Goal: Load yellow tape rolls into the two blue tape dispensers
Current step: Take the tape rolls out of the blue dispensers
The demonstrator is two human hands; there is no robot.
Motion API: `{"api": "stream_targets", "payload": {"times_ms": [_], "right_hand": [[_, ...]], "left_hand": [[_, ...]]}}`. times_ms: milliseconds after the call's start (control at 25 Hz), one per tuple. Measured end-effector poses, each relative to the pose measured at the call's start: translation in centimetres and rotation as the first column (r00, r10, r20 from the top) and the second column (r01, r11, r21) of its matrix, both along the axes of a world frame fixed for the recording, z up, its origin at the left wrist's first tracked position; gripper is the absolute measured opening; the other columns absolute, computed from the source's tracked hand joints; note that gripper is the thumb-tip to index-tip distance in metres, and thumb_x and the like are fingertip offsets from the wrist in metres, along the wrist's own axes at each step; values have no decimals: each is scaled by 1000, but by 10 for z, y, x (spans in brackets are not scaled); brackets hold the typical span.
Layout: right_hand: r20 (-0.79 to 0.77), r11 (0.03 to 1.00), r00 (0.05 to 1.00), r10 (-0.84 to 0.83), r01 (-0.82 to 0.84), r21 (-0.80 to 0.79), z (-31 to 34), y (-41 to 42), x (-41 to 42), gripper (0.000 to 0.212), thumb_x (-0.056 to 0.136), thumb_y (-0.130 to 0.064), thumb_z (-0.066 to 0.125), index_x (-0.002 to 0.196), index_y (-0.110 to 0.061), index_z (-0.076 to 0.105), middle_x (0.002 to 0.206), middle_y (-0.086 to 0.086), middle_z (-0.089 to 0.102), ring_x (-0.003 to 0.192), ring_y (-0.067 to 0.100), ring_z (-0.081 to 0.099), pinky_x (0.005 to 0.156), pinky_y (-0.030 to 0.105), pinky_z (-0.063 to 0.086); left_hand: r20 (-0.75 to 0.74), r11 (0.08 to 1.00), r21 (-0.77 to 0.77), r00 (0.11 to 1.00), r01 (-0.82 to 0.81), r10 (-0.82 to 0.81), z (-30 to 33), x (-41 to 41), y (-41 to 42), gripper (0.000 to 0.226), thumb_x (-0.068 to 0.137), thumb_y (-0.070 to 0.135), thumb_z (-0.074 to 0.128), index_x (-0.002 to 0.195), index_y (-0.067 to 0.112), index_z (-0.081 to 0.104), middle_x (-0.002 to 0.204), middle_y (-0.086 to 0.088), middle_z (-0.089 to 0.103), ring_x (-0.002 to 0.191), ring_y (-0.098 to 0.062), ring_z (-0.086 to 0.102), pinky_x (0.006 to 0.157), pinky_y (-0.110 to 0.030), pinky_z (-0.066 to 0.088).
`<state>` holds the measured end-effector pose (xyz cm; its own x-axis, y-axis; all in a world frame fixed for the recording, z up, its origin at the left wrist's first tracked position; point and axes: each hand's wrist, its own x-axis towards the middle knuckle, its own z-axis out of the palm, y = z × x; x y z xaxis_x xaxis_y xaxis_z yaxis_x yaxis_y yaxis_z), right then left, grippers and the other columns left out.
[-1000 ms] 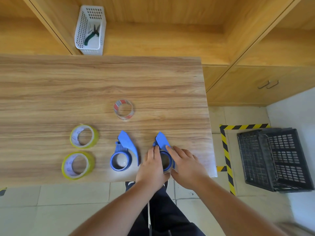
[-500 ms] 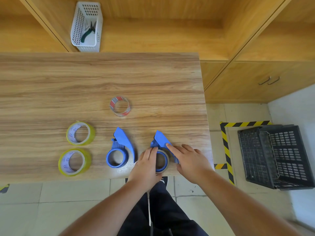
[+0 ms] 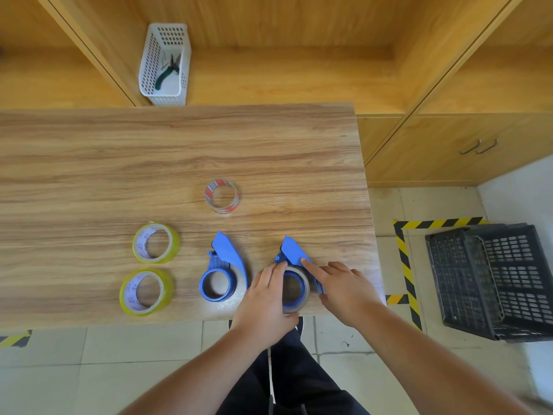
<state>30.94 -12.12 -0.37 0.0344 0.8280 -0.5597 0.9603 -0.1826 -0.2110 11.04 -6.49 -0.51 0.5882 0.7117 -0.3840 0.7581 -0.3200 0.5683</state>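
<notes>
Your left hand curls round the dispenser, seemingly gripping its ring; your right hand rests on it, fingers fairly straight

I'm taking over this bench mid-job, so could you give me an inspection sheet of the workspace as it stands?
Surface: wooden table, job laid out along its near edge.
Job's things: far yellow roll and near yellow roll lie flat at the left, neither loaded; left dispenser has a bare hub; right dispenser has a greyish ring round its hub.
Clutter: red-and-white roll further back.
Grippers: left hand grips the right dispenser's hub end; right hand presses an index finger on its blue arm.
Cables: nothing seen.
Surroundings: white basket holding pliers on the shelf; black crate and striped floor tape at right.
</notes>
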Motion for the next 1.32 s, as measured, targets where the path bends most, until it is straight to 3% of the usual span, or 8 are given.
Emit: {"api": "stream_targets", "payload": {"times_ms": [160, 280, 680, 1320], "right_hand": [[-11, 1000, 1000, -11, 11, -26, 3, -1, -1, 84, 98, -23, 53, 157, -42, -3, 153, -8, 43, 143, 24, 31, 108, 41, 39], [-73, 995, 992, -102, 102, -14, 12, 5, -5, 82, 95, -36, 55, 157, -40, 2, 156, -4, 38, 142, 25, 31, 111, 43, 37], [-98, 920, 925, -368, 377, 103, 24, 71, 25, 79, 94, -40, 49, 158, -31, 3, 164, -1, 22, 144, 28, 27, 113, 47, 37], [-136, 896, 895, -424, 437, 77, 12, 91, 16, 79, 95, -49, 45, 155, -42, -7, 168, 1, 15, 151, 29, 17, 120, 48, 26]], "left_hand": [[67, 998, 30, 996, -56, 54, 21, -3, 12, 92, 72, 35, 69, 154, 26, 28, 150, 12, 37, 141, -12, 33, 114, -27, 36], [79, 996, 46, 994, -79, 75, 33, 6, 39, 93, 73, 36, 72, 154, 27, 27, 147, 10, 38, 139, -13, 33, 114, -27, 33], [6, 997, 30, 997, -78, 78, 13, 81, 141, 101, 74, 39, 78, 156, 24, 21, 148, 1, 35, 141, -25, 37, 114, -39, 39], [-61, 997, -64, 998, -38, 34, -47, 117, 182, 106, 82, 32, 80, 161, 26, 10, 161, 2, 25, 150, -24, 25, 120, -44, 35]]}}
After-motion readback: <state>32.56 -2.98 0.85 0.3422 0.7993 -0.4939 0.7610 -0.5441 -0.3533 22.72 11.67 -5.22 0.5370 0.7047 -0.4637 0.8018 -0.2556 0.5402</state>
